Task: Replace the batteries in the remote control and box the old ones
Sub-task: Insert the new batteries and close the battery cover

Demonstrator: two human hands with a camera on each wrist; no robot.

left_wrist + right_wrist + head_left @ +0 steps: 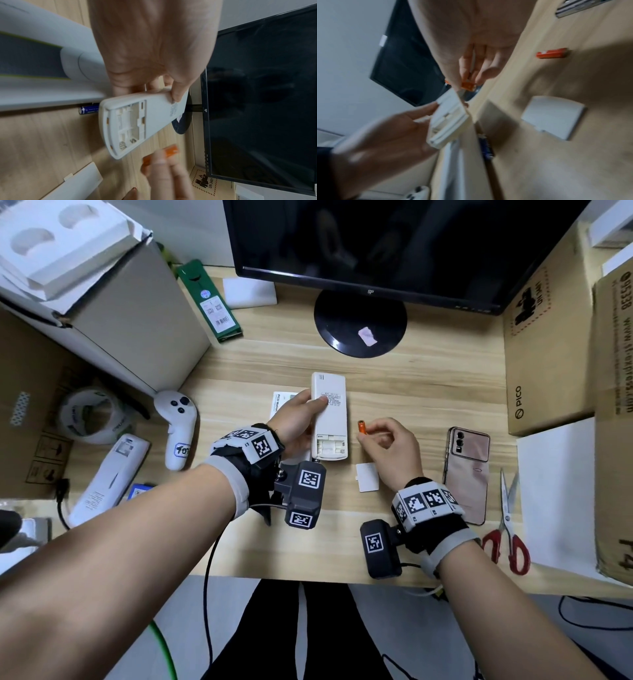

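Head view, left hand [294, 419] gripping remote [329, 416], battery bay empty, right hand [394, 446] pinching orange battery [362, 427]

The desk [428, 378] is pale wood-grain, matt. The remote control [329, 419] is off-white matt plastic, as is its loose battery cover [367, 477]. The battery [362, 427] has a glossy orange wrap. The monitor [394, 241] is glossy black; cardboard boxes [548, 354] look rough brown.
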